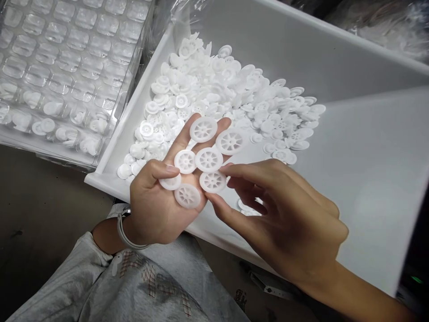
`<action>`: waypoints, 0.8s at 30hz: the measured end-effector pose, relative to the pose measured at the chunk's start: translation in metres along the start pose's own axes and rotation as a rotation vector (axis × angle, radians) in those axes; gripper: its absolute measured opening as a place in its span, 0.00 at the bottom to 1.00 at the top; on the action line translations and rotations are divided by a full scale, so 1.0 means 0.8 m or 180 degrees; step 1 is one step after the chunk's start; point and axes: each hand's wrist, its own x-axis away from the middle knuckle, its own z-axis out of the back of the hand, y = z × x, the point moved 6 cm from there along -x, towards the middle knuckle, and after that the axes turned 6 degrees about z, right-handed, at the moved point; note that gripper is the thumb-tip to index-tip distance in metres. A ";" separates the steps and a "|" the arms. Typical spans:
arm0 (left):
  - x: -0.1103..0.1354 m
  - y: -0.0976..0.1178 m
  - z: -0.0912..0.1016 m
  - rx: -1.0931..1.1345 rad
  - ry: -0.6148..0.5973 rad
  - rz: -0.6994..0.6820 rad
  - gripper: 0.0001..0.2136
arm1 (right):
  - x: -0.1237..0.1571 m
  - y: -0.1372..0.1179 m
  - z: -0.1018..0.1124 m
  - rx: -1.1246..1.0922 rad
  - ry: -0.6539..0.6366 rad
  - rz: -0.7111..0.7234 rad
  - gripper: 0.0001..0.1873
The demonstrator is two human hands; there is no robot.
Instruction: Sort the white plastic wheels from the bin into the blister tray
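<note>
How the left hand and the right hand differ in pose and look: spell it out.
The left hand is opened palm up, with several white spoked discs spread over it; the right hand is curled, back showing, its thumb and forefinger at the edge of one disc.
The left hand has a white band below it; the right hand shows none.
Both are bare and over the white bin.
</note>
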 end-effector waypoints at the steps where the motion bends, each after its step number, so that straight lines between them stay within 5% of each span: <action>1: 0.000 0.000 0.000 -0.0002 -0.0006 0.0005 0.34 | 0.000 0.001 0.000 -0.0047 -0.0013 -0.0027 0.16; 16: 0.002 -0.001 -0.004 -0.0106 -0.0370 0.0088 0.26 | 0.002 0.003 -0.002 -0.0310 -0.0072 -0.0145 0.16; 24: 0.002 0.000 0.004 -0.0064 -0.0007 0.0164 0.33 | 0.004 0.004 0.000 -0.0505 -0.0109 -0.0213 0.17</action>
